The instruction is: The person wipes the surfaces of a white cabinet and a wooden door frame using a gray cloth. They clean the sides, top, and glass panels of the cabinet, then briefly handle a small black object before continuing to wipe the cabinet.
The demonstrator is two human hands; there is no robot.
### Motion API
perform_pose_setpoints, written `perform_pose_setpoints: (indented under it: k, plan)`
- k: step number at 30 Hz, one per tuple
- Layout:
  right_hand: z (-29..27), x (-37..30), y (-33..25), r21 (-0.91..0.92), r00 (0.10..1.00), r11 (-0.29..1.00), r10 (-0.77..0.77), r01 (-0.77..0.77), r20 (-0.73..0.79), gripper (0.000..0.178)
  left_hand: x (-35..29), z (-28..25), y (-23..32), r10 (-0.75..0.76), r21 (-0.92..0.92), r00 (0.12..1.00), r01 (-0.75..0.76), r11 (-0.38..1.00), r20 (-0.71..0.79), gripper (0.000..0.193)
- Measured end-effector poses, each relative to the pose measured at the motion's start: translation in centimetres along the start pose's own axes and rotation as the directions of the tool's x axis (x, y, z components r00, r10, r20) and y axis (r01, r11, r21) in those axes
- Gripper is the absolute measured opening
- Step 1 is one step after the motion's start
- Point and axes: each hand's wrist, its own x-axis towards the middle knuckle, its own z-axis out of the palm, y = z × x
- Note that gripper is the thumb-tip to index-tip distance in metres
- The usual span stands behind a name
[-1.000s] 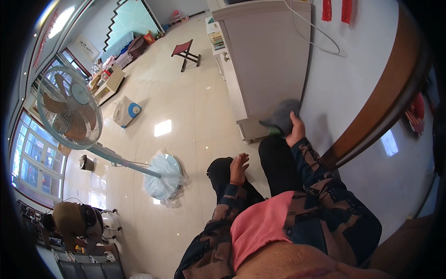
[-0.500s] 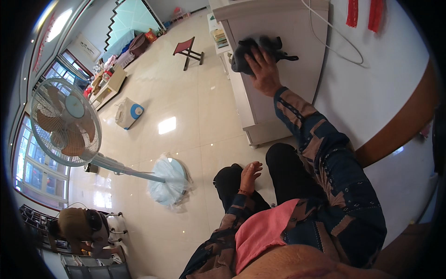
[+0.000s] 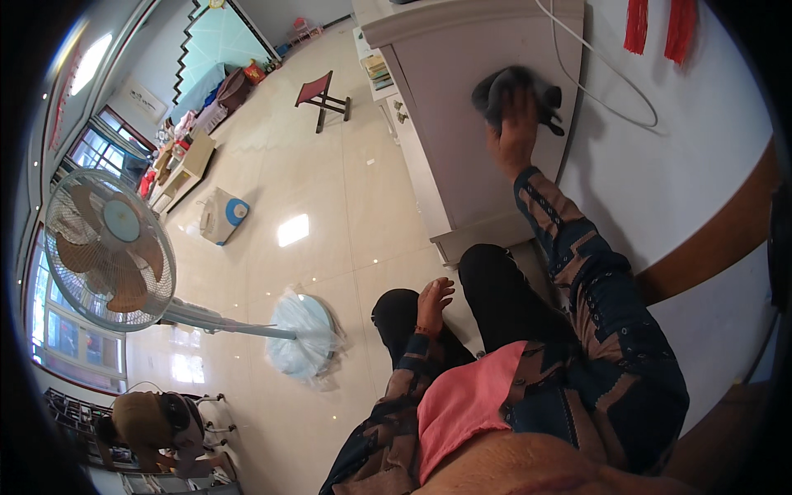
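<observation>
While the right hand lies over a crumpled dark grey cloth, the cloth rests against the flat side panel of a pale cabinet, toward the edge nearest the wall. Its bunched shape is a little longer than broad, the long axis slanting from upper left to lower right, with a narrow loose end pointing down and right toward a looped white cable. The right grip has its fingers laid lengthwise across the fabric, pointing up the panel; motion blur softens them, and whether the fingertips pinch any folds I cannot tell. The middle of the cloth is hidden beneath them. The left hand is unclenched and holds nothing, its fingers loosely bent above the black trousers, a thin bracelet at the wrist.

Red fringed tassels by the wall are cut off at the top, and a brown wooden edge runs out into the dark lens rim. Glossy beige tiles mirror bright patches of light. On them stands a pedestal fan with a wire-mesh cage, its round base wrapped in crinkled clear plastic; at lower left, a bent-over person is hard to make out.
</observation>
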Motion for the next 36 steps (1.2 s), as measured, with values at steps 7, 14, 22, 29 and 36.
perform_pose_setpoints:
  k: [7, 14, 22, 29, 36]
  plan:
    - [0.7, 8.9, -0.2, 0.144, 0.997, 0.989, 0.030, -0.020, -0.067, 0.050, 1.8, -1.5, 0.4, -0.030, 0.016, 0.999, 0.029, 0.999, 0.044, 0.045]
    - [0.5, 12.9, -5.0, 0.117, 0.977, 0.971, -0.211, 0.209, 0.005, 0.056, 3.2, -1.0, 0.3, -0.032, 0.056, 0.998, 0.028, 0.998, 0.058, 0.046]
    - [0.6, 16.6, -7.0, 0.166, 0.952, 0.937, -0.303, 0.307, -0.047, 0.056, 2.9, -0.5, -0.1, -0.054, 0.070, 0.994, 0.048, 0.996, 0.096, 0.046]
    - [-0.8, 13.3, -0.8, -0.008, 0.988, 0.991, -0.132, 0.132, -0.083, 0.059, 2.8, -0.3, 0.1, -0.060, 0.058, 0.992, 0.054, 0.997, 0.109, 0.042]
    - [-0.1, 3.2, 3.0, -0.050, 0.981, 0.999, -0.001, 0.011, 0.196, 0.055, 2.6, -0.2, 0.3, -0.059, 0.104, 0.993, 0.048, 0.993, 0.103, 0.044]
